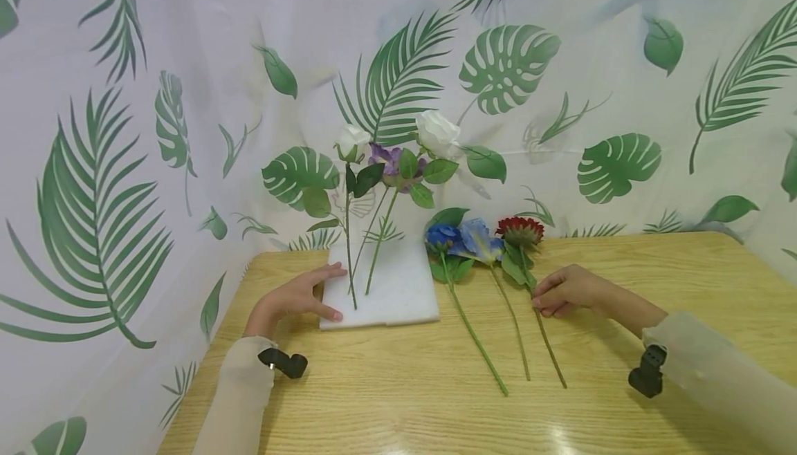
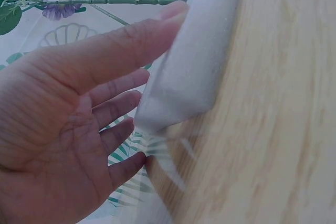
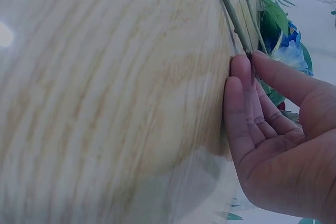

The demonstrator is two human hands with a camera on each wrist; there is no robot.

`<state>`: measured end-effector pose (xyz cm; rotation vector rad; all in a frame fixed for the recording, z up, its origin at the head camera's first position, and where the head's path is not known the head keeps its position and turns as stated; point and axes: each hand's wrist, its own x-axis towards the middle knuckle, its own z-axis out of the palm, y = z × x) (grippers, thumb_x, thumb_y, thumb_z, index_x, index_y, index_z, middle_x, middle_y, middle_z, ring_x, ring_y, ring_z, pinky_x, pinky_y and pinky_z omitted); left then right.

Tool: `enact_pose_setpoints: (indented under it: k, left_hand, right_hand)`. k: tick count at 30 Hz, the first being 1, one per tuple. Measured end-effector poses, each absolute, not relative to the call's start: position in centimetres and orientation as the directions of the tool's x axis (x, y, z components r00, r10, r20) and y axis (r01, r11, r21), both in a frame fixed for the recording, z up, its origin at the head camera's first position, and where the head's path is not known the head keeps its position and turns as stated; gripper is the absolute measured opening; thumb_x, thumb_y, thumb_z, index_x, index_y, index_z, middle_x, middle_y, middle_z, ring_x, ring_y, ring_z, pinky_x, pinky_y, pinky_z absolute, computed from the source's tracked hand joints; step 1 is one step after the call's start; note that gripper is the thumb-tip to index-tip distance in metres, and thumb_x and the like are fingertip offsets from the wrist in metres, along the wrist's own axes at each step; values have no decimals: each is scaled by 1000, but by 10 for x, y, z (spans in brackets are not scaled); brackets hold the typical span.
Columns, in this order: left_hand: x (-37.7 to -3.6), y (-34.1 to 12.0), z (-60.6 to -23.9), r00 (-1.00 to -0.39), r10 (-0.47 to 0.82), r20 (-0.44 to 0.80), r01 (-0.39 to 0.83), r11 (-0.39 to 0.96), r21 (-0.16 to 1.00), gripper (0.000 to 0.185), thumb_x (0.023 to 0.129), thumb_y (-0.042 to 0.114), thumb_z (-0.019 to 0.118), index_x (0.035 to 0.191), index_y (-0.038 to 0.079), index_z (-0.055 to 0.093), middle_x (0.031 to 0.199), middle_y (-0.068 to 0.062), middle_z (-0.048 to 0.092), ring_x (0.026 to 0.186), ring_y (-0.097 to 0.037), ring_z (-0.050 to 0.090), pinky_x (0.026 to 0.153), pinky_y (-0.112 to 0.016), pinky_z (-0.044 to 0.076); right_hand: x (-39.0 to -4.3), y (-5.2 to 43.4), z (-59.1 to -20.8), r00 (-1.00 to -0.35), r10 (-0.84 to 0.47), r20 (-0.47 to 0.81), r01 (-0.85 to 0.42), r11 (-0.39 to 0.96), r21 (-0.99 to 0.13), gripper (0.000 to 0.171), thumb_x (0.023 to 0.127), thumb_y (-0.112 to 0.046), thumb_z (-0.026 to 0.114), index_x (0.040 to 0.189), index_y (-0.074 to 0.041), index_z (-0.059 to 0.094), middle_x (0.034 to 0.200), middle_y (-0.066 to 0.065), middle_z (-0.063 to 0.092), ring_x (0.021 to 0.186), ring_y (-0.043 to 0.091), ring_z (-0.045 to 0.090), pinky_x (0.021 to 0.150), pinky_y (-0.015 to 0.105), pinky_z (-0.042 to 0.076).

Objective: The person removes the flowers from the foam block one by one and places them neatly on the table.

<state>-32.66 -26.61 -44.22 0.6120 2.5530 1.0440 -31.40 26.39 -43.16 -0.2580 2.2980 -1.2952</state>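
Three artificial flowers stand upright in a white foam block (image 1: 405,306): a small white rose (image 1: 353,142), a larger white rose (image 1: 438,131) and a purple flower (image 1: 392,163). At the block's left side is my left hand (image 1: 299,297), thumb on its near edge and fingers fairly straight along the side. In the left wrist view, that hand (image 2: 68,108) touches the foam (image 2: 194,56). My right hand (image 1: 569,290) pinches the stem of a red flower (image 1: 521,229) that lies on the table. Thumb and fingertips meet on the stem (image 3: 231,11) in the right wrist view.
Between the foam block and the red flower lie a dark blue rose (image 1: 444,235) and a light blue flower (image 1: 479,239), stems pointing toward me. The wooden table (image 1: 398,400) meets a leaf-printed curtain (image 1: 623,95) at the back and left.
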Motion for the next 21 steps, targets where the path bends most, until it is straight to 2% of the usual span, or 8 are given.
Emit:
enact_pose_setpoints:
  k: [21]
  left_hand:
    - [-325, -266, -441, -864, 485, -134, 256, 653, 713, 96, 78, 26, 90, 157, 12, 39, 171, -13, 18, 159, -39, 7, 125, -64, 13]
  right_hand:
    - [-314, 260, -427, -857, -381, -346, 116, 511, -852, 31, 95, -13, 71, 115, 10, 66, 86, 3, 77, 78, 14, 74, 75, 31, 63]
